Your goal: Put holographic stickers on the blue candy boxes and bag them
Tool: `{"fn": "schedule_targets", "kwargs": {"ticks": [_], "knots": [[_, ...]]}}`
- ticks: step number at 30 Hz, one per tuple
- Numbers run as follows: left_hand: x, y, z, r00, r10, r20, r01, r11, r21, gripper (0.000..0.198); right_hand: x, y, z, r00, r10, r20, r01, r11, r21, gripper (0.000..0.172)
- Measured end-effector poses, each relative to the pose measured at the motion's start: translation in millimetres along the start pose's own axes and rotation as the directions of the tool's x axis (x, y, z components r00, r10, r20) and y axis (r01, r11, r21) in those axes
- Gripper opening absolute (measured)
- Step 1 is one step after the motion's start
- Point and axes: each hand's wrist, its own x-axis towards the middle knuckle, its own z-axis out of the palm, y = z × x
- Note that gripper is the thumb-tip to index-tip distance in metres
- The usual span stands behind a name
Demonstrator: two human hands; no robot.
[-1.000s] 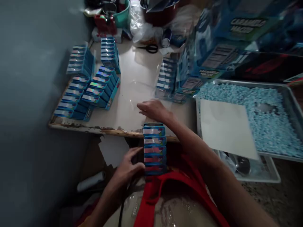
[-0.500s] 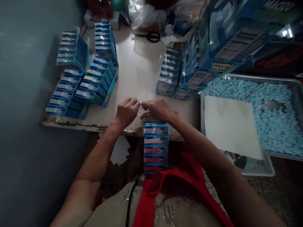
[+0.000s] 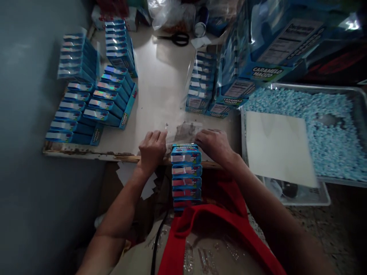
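A row of blue candy boxes [image 3: 186,170] stands at the table's front edge, close against my body. Just beyond it, a clear plastic bag [image 3: 183,131], faint and see-through, stretches between my two hands. My left hand [image 3: 153,147] is closed on its left side, fingers curled with knuckles up. On the opposite side, my right hand [image 3: 215,145] has its fingers bent and pinched on the film, beside the far end of the row. The fingertips of both hands are mostly hidden.
Several sets of blue boxes [image 3: 104,97] stand at the left. Wrapped boxes [image 3: 200,82] and taller stacks [image 3: 237,88] rise at the right. Black scissors [image 3: 179,38] lie at the back. A metal tray [image 3: 355,89] of blue candies, partly under a cream sheet [image 3: 281,147], sits right.
My hands have moved apart, the right one going right and slightly down, the left one slightly down. Clear film now shows spread between them. The view has shifted a little.
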Motion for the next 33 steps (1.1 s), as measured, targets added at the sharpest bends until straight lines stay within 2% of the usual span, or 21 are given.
{"fn": "schedule_targets", "kwargs": {"ticks": [3,6,8,10,12,15,18,20,23,26,29,33], "knots": [[-7.7,8.0,-17.9,0.995,0.065,0.075,-0.062,0.997,-0.046,0.018,-11.8,-0.3,-4.1,0.998,0.053,0.031,-0.054,0.998,0.018,0.027],[-4.7,11.1,-40.9,0.972,0.143,0.186,-0.134,0.989,-0.059,0.017,-23.0,-4.3,-14.5,0.993,0.113,0.04,-0.115,0.991,0.074,0.027],[0.3,10.9,-54.6,0.962,0.146,0.228,-0.138,0.989,-0.051,0.017,-29.6,-8.8,-21.6,0.989,0.149,0.005,-0.149,0.982,0.119,0.027],[3.3,11.1,-65.7,0.97,0.116,0.215,-0.105,0.992,-0.063,0.015,-36.3,-13.8,-26.5,0.982,0.174,-0.078,-0.158,0.972,0.173,0.027],[1.6,14.3,-74.2,0.986,0.068,0.154,-0.052,0.993,-0.107,0.015,-43.9,-19.4,-27.9,0.963,0.182,-0.197,-0.127,0.956,0.263,0.025],[-9.5,27.2,-81.0,0.996,-0.073,0.052,0.081,0.981,-0.178,0.013,-56.6,-30.8,-25.0,0.907,0.247,-0.341,-0.076,0.893,0.443,0.022],[-22.9,45.0,-79.4,0.969,-0.242,-0.042,0.228,0.95,-0.213,0.011,-66.9,-44.8,-19.7,0.848,0.373,-0.376,-0.11,0.818,0.564,0.02],[-29.1,54.3,-74.7,0.943,-0.311,-0.121,0.278,0.932,-0.231,0.011,-71.1,-52.3,-16.4,0.821,0.42,-0.388,-0.143,0.808,0.572,0.021],[-33.7,61.5,-65.1,0.903,-0.344,-0.256,0.266,0.918,-0.295,0.011,-75.9,-56.9,-9.9,0.792,0.392,-0.468,-0.148,0.867,0.475,0.026],[-37.8,64.1,-54.9,0.841,-0.383,-0.382,0.225,0.89,-0.396,0.01,-81.2,-53.4,2.6,0.745,0.226,-0.627,-0.012,0.945,0.326,0.024],[-48.7,65.2,-46.7,0.793,-0.373,-0.482,0.166,0.893,-0.419,0.01,-85.9,-45.9,18.6,0.694,0.103,-0.712,0.119,0.96,0.255,0.018],[-77.5,61.7,-39.0,0.821,-0.217,-0.528,0.048,0.948,-0.315,0.022,-90.0,-38.0,33.0,0.729,0.153,-0.667,0.071,0.953,0.295,0.018]]}}
